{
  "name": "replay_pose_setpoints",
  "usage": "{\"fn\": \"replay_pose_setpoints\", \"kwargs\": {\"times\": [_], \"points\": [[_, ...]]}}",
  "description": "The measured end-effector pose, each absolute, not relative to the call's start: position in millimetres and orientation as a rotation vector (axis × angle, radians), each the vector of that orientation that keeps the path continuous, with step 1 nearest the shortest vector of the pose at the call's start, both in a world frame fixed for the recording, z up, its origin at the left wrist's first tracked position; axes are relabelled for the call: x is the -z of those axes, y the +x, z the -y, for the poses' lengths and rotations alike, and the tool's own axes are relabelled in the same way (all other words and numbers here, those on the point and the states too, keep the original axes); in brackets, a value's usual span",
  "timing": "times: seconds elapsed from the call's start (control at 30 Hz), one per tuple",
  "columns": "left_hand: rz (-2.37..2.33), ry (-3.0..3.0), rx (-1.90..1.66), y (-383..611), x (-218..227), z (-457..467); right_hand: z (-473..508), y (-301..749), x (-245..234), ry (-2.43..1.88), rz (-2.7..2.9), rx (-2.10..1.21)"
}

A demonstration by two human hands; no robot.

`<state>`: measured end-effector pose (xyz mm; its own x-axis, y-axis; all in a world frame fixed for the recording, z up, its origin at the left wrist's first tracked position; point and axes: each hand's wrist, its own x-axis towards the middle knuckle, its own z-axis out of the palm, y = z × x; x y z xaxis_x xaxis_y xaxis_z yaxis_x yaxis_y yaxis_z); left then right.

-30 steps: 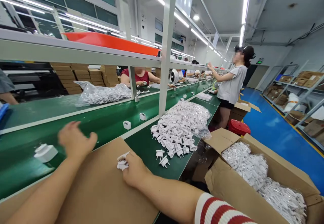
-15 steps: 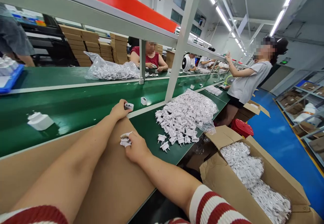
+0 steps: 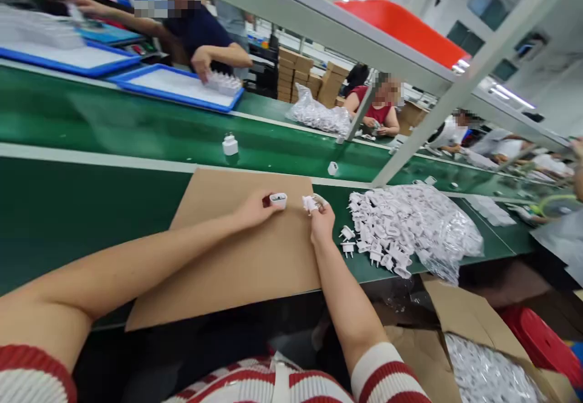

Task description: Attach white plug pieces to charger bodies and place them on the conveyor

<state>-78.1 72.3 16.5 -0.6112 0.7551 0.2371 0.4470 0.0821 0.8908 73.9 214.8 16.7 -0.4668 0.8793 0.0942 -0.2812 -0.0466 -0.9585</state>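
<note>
My left hand [image 3: 255, 207] rests on a brown cardboard sheet [image 3: 237, 257] and is closed on a small white plug housing [image 3: 278, 199]. A little to its right, my right hand [image 3: 322, 220] pinches a few white plug inserts [image 3: 310, 203] between its fingertips. The two hands are close together over the cardboard's far right part. A heap of white plug inserts [image 3: 401, 227], partly in a clear bag, lies on the green table just right of my right hand.
Two white housings [image 3: 230, 144] [image 3: 333, 168] sit on the green conveyor belt [image 3: 113, 130] beyond the cardboard. Blue trays [image 3: 173, 85] and other seated people are across the belt. A slanted white post [image 3: 437, 111] rises at right. An open carton of bagged parts [image 3: 483, 372] stands below right.
My left hand took a housing off the belt and brought it back onto the cardboard beside my right hand. The view swung left and down.
</note>
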Motion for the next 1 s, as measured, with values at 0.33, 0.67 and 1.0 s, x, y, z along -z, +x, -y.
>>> {"fn": "replay_pose_setpoints", "kwargs": {"times": [0.33, 0.67, 1.0], "points": [[-2.140, 1.391, -1.490, -37.0, -7.7, -26.0, -194.4, 85.8, -28.9, -0.586, 1.506, -1.767], [-2.171, 1.406, -1.374, -38.8, -17.2, -21.3, -169.8, 95.0, -51.7, -0.430, 1.869, -1.530], [-2.127, 1.481, -1.373, -44.4, -12.8, -21.8, -150.7, 93.9, -97.6, -0.179, 2.858, -0.083]]}}
